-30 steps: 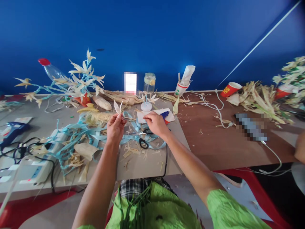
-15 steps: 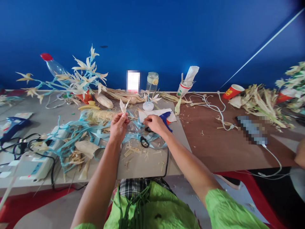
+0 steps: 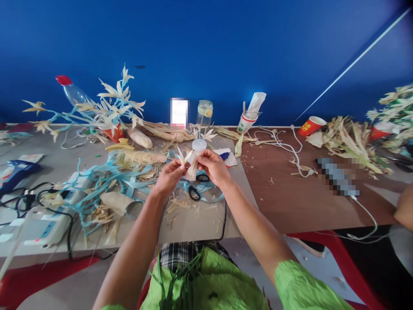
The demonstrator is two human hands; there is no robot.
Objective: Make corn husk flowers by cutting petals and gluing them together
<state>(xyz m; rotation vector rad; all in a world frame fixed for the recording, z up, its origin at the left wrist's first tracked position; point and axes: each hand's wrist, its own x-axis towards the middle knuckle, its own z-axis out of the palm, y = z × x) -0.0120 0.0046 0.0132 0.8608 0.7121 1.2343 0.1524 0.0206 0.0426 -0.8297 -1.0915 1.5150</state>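
In left grip (image 3: 169,175), pinching cream pointed-petalled husk flower (image 3: 182,160) at frame centre; in right grip (image 3: 215,168), pinching pale flared husk strip (image 3: 191,171) just beside it, higher in frame than black-handled scissors (image 3: 194,198) on grey bench (image 3: 240,215).

Grey-and-brown tabletop (image 3: 290,198), blue strips (image 3: 131,187) (badly tangled), black-handled scissors (image 3: 190,192), blue glue gun (image 3: 17,173), dried husks (image 3: 346,142), red cup (image 3: 311,126).
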